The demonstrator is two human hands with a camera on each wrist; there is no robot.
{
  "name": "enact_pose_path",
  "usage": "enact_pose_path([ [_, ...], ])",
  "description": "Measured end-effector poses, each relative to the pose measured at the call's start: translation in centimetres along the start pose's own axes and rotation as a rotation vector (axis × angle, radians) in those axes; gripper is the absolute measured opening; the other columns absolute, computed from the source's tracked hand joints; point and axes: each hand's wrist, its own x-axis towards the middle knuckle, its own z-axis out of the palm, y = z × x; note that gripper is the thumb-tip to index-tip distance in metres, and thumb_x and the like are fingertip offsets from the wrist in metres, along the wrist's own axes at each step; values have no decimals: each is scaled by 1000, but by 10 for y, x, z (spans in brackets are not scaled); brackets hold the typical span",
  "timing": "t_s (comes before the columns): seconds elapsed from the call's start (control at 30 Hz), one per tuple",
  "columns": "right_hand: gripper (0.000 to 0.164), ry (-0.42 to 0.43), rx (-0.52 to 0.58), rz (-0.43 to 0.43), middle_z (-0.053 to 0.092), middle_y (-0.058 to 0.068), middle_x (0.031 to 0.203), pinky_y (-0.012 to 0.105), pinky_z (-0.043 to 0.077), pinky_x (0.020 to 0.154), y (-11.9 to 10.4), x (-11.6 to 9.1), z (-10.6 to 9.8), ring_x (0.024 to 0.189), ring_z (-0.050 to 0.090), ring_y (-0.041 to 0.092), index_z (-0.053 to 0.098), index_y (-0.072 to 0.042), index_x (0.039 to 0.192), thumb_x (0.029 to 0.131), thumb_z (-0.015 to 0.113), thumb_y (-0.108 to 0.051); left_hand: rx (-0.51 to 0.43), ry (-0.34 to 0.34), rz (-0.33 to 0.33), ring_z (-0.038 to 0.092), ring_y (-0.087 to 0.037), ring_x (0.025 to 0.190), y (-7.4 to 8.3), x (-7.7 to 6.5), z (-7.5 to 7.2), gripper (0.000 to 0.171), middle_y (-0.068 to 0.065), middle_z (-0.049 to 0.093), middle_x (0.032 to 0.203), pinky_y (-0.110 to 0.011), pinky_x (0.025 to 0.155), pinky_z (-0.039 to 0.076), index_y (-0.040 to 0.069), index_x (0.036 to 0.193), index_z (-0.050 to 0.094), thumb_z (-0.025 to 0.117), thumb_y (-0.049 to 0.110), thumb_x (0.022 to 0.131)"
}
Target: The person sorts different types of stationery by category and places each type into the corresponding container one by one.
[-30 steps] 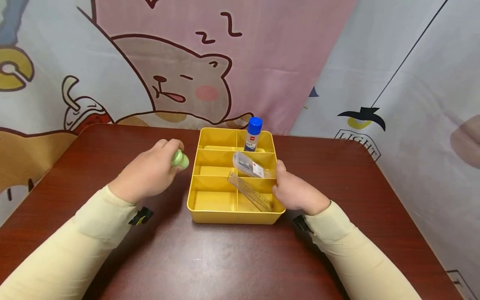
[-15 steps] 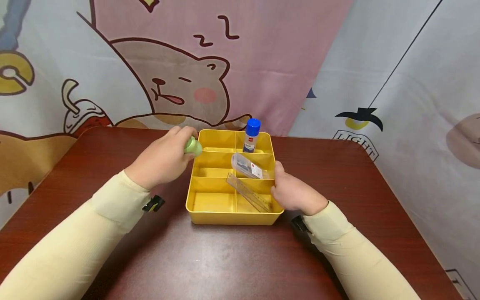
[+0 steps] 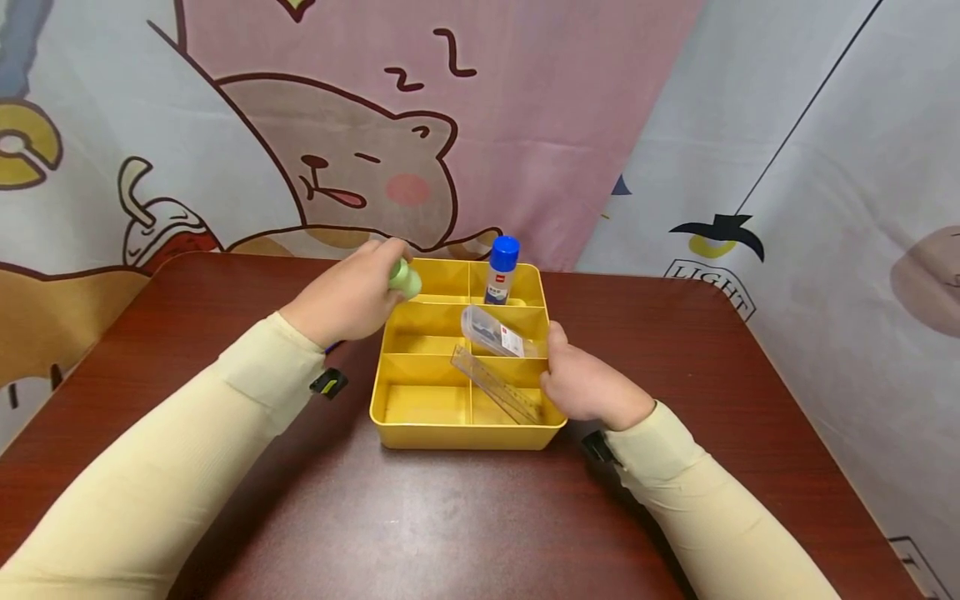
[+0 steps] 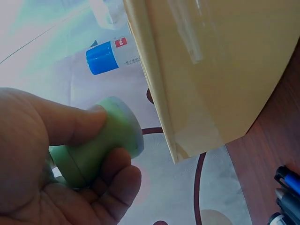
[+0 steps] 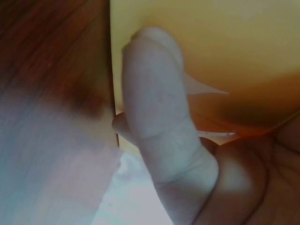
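Observation:
My left hand (image 3: 348, 292) pinches a small light-green waisted cylinder (image 3: 406, 280) between thumb and fingers, over the back left corner of the yellow divided box (image 3: 468, 437). In the left wrist view the green cylinder (image 4: 93, 143) shows a wider, pale end; its kind is unclear. At the box's right wall my right hand (image 3: 592, 379) grips the rim; in the right wrist view a finger (image 5: 157, 93) lies against the yellow wall. Inside the box, a blue-capped glue stick (image 3: 501, 271) stands at the back right, a clear plastic case (image 3: 491, 332) leans in the middle right, and a clear ruler (image 3: 497, 385) slants in front.
Several pens (image 4: 288, 197) lie on the table left of the box, mostly hidden behind the left hand in the head view. The dark red-brown table (image 3: 450, 525) meets a printed cloth backdrop (image 3: 540, 100) at the back and right.
My left hand has moved right and away from me with the green cylinder, from beside the box to over its back left corner. The right hand stays at the box's right side.

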Motion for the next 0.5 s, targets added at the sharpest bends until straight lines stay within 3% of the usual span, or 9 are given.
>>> enact_pose_path([
  [0.5,59,-7,7,9,55,23,107,40,49,80,1,0,1,81,56,19,11,5,133,88,45,-11,45,-95,-36,46,-23,87,-1,30,8,42,-9,46,106,-39,75,46,9,128,40,56,18,90],
])
